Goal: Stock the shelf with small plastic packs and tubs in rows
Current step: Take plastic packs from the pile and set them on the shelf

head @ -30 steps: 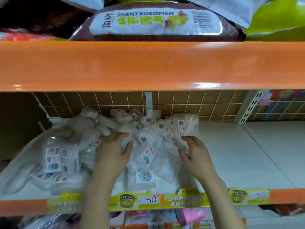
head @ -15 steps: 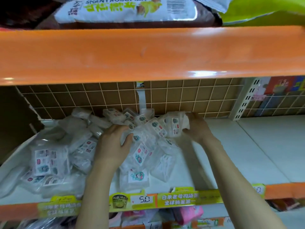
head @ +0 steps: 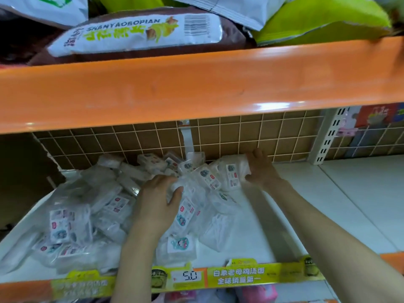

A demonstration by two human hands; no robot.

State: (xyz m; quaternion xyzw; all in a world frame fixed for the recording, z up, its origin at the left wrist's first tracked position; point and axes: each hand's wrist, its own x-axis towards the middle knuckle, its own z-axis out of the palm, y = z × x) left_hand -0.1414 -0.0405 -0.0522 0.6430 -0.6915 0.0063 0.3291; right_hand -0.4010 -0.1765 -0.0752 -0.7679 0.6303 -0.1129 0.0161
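Shelf (head: 360, 204) holds a loose heap of clear packs (head: 113, 206). Left hand (head: 160, 200) lies spread, palm down, on them; right hand (head: 261, 169) clamps the rear pack (head: 231, 173).

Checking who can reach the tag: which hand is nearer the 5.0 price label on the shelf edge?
Left. The left hand lies on the packs just behind the 5.0 price label; the right hand is at the back wall.

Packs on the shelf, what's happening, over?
Left hand flat on the pile of packs. Right hand gripping a stack of packs by the back wall. No rows yet; nothing blocking.
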